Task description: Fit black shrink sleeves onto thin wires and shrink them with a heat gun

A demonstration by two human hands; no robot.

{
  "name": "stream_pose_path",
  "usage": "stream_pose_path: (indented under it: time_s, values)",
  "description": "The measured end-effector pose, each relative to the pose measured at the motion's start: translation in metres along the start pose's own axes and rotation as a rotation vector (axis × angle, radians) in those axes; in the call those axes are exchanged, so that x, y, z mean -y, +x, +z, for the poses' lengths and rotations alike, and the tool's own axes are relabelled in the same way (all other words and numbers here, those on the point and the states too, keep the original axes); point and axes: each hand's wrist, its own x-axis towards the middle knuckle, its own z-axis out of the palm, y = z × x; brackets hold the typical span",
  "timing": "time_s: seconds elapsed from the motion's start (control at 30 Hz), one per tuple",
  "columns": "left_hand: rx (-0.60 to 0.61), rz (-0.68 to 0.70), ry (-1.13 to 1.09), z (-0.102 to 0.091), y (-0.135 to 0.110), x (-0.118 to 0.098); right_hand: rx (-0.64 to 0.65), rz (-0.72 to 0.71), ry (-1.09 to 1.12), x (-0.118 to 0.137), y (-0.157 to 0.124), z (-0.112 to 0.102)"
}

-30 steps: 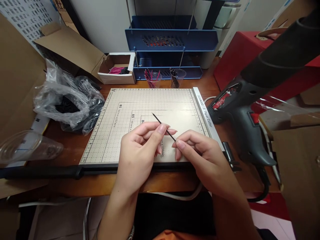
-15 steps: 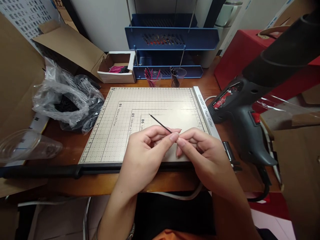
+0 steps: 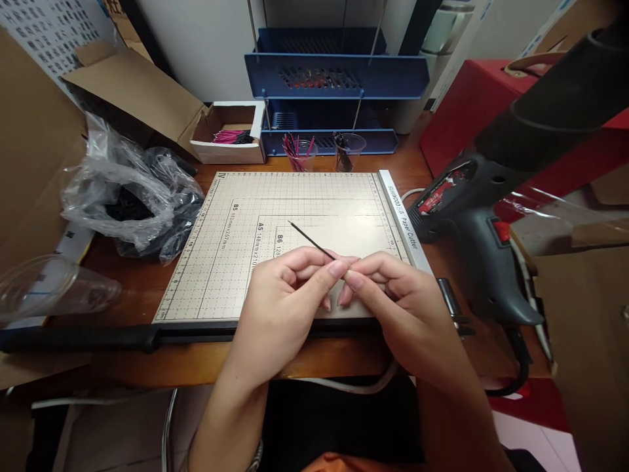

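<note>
A short thin black wire (image 3: 310,238) with a small pale tip slants up and left over the paper cutter's board. Thumb and index finger of my left hand (image 3: 289,308) pinch it near its lower end. My right hand (image 3: 407,301) is closed in a pinch right against the left fingertips, where the wire's lower end disappears. Whatever sits between the right fingertips is covered by them. Beneath both hands lies the cream paper cutter (image 3: 216,262) with its printed grid, its black handle (image 3: 98,337) lowered along the near edge.
A heat gun (image 3: 472,216) stands at the right beside a red box (image 3: 452,118). Left are a plastic bag (image 3: 118,196) and a tipped clear cup (image 3: 63,288). Behind the board stand a white box (image 3: 230,151), cups of pink wires (image 3: 297,151) and black pieces (image 3: 344,151), and a blue rack (image 3: 339,75).
The wire's free end has shifted slightly up and left, and a little more of it shows past the left fingers. Lower fingers of both hands have moved slightly; both pinches stay together.
</note>
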Motion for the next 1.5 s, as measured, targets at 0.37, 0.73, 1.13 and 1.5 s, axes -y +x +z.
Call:
stream_pose_path:
  time_s: [0.37,0.73,1.13,1.5]
  values:
    - [0.002,0.005,-0.014,-0.0004,-0.0004,-0.0021,0.063,0.0,0.03,0.0014,0.0005,-0.0025]
    - [-0.033,0.01,0.051,0.0005,-0.0005,0.001,0.022,-0.023,-0.02,0.0013,0.0016,-0.0024]
    - [0.006,-0.003,0.064,-0.0017,0.0015,0.0031,-0.027,0.023,0.029,-0.0014,0.0016,0.0005]
    - [0.03,-0.042,0.053,-0.002,0.0007,0.0037,-0.023,0.037,0.0,-0.0023,0.0024,0.0]
